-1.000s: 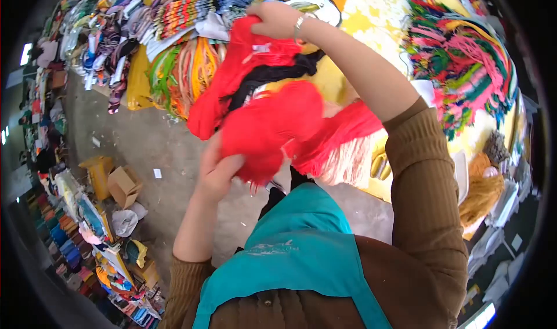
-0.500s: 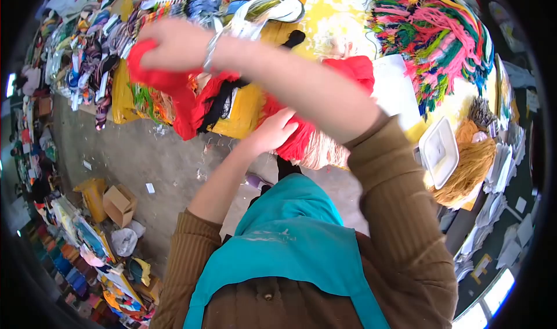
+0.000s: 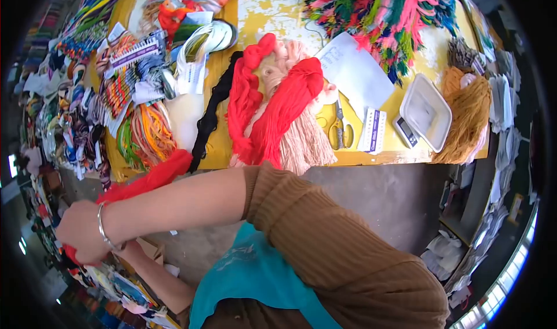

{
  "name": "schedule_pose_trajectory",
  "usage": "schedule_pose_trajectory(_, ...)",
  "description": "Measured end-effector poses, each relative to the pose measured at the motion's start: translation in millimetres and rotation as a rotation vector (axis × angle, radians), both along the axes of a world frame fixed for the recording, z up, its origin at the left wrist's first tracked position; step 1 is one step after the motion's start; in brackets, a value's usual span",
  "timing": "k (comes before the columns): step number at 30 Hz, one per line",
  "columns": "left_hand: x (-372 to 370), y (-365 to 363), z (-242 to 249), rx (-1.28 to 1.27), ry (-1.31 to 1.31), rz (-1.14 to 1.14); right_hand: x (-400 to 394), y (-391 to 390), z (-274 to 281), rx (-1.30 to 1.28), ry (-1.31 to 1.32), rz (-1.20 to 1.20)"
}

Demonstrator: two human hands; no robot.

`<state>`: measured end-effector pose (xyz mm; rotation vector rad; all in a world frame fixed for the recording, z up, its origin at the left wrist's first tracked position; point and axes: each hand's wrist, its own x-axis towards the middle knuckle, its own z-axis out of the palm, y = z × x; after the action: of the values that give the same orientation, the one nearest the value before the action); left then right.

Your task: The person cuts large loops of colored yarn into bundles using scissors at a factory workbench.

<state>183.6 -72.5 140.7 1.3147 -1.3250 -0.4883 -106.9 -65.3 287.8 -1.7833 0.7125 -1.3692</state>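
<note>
My right hand [image 3: 84, 230], with a silver bracelet at the wrist, reaches across my body to the far left. Its fingers are closed on a loose red yarn skein [image 3: 154, 178], which stretches back toward the table edge. Behind it rises my left forearm [image 3: 159, 274]; the left hand is mostly hidden by the right, so its fingers do not show. On the table lie more red yarn skeins [image 3: 290, 108], over pale pink yarn [image 3: 307, 140]. A black yarn skein [image 3: 212, 114] hangs beside them at the edge.
Scissors [image 3: 340, 132], a printed card [image 3: 372, 130], a white tray [image 3: 426, 111] and a paper sheet [image 3: 357, 68] lie on the yellow table [image 3: 261, 7]. Mixed-colour yarn [image 3: 383, 15] is at the back, brown yarn [image 3: 470, 111] at the right. Multicoloured skeins [image 3: 148, 134] fill the left.
My right hand has swung down and left with the red skein, away from the table. My left hand has left the yarn at the table edge and moved left. The view has turned.
</note>
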Motion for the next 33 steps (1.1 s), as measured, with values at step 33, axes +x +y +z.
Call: schedule_pose_trajectory(33,-149.1,28.4,196.7,0.608,0.511,-0.967,-109.1,97.2,-135.7,0.185,-0.568,-0.46)
